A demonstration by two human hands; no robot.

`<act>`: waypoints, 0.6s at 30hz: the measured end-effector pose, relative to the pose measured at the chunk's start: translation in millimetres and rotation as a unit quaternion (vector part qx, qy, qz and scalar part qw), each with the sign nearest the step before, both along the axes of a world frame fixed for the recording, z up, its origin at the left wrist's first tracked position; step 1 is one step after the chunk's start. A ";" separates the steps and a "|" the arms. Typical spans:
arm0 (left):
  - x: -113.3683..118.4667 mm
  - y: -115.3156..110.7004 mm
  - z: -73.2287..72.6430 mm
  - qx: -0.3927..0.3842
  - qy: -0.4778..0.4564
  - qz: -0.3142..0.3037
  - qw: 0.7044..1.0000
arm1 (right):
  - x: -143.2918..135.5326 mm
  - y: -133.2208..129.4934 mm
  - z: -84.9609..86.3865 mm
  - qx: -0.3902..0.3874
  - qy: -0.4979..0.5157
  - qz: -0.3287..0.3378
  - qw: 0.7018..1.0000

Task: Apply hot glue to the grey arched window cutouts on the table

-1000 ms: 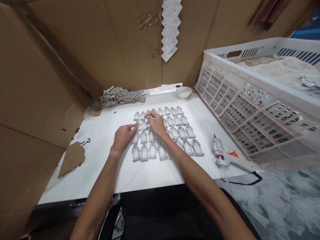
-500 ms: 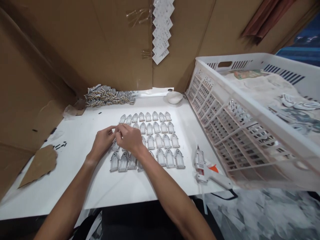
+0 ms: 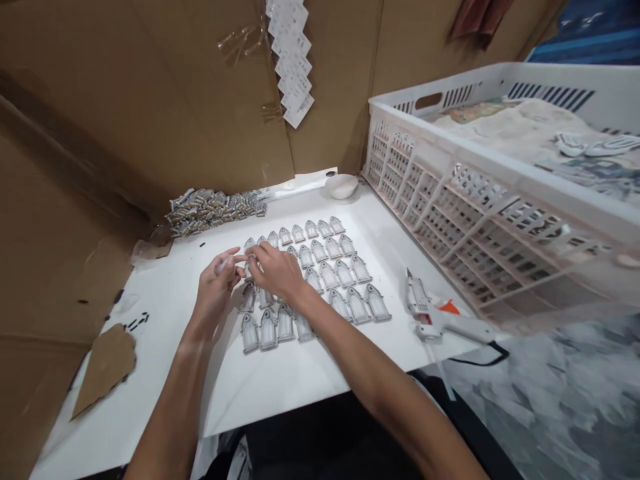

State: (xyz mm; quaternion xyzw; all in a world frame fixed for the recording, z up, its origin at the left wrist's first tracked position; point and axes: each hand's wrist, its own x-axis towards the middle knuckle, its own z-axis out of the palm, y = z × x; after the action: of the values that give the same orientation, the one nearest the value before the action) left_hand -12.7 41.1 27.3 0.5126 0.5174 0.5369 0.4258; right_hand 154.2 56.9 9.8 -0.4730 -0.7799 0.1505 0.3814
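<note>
Several small grey arched, window-shaped pieces [image 3: 357, 305] lie in rows on the white tabletop. Over the left end of the middle rows, my two hands meet at the fingertips. My left hand [image 3: 216, 283] is curled, with something small and pale [image 3: 220, 267] near its thumb, too unclear to name. From the right, my right hand [image 3: 280, 272] reaches in with its fingers bent together in a pinch. Whatever lies between its fingertips is hidden. Both hands cover part of the rows.
A heap of similar pieces [image 3: 210, 212] lies at the back left, a white bowl [image 3: 342, 187] at the back. On the right are a glue gun [image 3: 425, 310] and a large white plastic crate [image 3: 440, 173]. A cardboard scrap [image 3: 106, 363] and small black bits [image 3: 137, 322] lie left.
The view has turned, so the table sits tilted in the picture. My left hand's fingers have opened a little and a pale bit now shows there. My right hand stays beside it.
</note>
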 end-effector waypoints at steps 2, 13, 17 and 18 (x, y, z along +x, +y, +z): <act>1.2 -1.5 -1.5 0.016 0.060 -0.002 0.998 | 3.6 1.6 -1.4 -0.002 0.042 -0.001 0.999; 6.6 -17.8 -4.4 0.080 0.313 0.012 0.946 | -2.3 14.8 -17.9 -0.096 0.287 0.112 0.946; 6.8 -17.7 -2.8 0.069 0.237 0.010 0.969 | -5.6 17.9 -17.4 -0.160 0.385 0.133 0.899; 7.0 -17.5 -2.4 0.069 0.221 0.005 0.973 | -5.9 19.3 -18.0 -0.165 0.400 0.139 0.891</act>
State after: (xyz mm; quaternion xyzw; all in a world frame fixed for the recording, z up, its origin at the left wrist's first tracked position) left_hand -5.7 23.6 24.9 0.6441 0.5633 0.4464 0.2618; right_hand 148.3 76.2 -8.2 -0.3154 -0.5830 0.5047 0.5530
